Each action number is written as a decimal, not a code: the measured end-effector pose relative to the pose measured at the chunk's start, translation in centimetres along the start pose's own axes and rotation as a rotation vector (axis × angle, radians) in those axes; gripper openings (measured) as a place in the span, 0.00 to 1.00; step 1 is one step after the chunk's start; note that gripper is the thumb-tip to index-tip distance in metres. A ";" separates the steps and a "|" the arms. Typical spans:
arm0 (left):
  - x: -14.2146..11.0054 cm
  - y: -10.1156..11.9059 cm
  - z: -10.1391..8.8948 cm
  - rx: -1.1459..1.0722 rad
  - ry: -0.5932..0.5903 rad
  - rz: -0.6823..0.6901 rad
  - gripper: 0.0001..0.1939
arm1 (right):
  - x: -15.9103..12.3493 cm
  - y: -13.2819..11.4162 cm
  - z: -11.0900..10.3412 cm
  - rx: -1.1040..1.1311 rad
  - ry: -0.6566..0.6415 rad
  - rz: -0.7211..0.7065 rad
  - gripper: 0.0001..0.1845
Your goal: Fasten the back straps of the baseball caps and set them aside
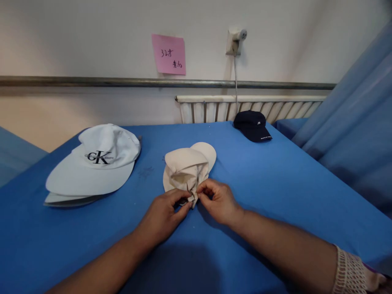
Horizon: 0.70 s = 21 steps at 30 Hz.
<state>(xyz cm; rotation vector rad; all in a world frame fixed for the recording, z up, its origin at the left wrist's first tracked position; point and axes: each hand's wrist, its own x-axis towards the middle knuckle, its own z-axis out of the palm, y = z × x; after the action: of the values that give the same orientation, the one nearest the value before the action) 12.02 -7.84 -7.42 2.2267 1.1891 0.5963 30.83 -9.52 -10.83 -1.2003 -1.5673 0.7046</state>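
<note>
Cream cap (pixel 186 157), one: on the blue-covered worktop (pixel 263 179), centre, brim pointing away, back end toward the person. Whether a second cap lies beneath: cannot tell.

Left hand (pixel 165 210): fingers pinched on the cap's back strap (pixel 193 199). Right hand (pixel 221 203): fingers closed on the cloth at the strap's other side.

Step in hand, as judged: working the strap or its fastening. Next move seems to call for a steady hold on the left and a fine pinch on the right.

In the way: fingers and folded cloth, hiding much of the fastening.

Around: white caps (pixel 107 143), stacked, left, well apart; dark cap (pixel 250 123), far right; radiator (pixel 211 111) behind; pink note (pixel 169 55) on the wall.
</note>
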 end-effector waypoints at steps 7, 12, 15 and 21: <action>0.2 -0.3 0.2 -0.020 0.005 0.065 0.10 | 0.0 0.0 0.0 0.019 -0.004 0.010 0.08; 0.1 -0.3 0.5 -0.038 0.054 0.000 0.09 | 0.1 -0.2 -0.1 0.028 -0.002 0.024 0.07; 0.1 -0.3 0.6 -0.061 0.050 -0.034 0.08 | 0.0 -0.2 -0.1 0.018 -0.003 0.032 0.07; 0.3 -0.4 0.4 -0.048 0.025 -0.004 0.09 | 0.0 -0.3 -0.1 0.037 -0.001 0.031 0.07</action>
<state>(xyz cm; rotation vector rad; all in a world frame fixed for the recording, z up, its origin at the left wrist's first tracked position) 12.11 -7.52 -7.94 2.1821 1.1794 0.6465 30.85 -9.65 -10.57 -1.1994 -1.5327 0.7515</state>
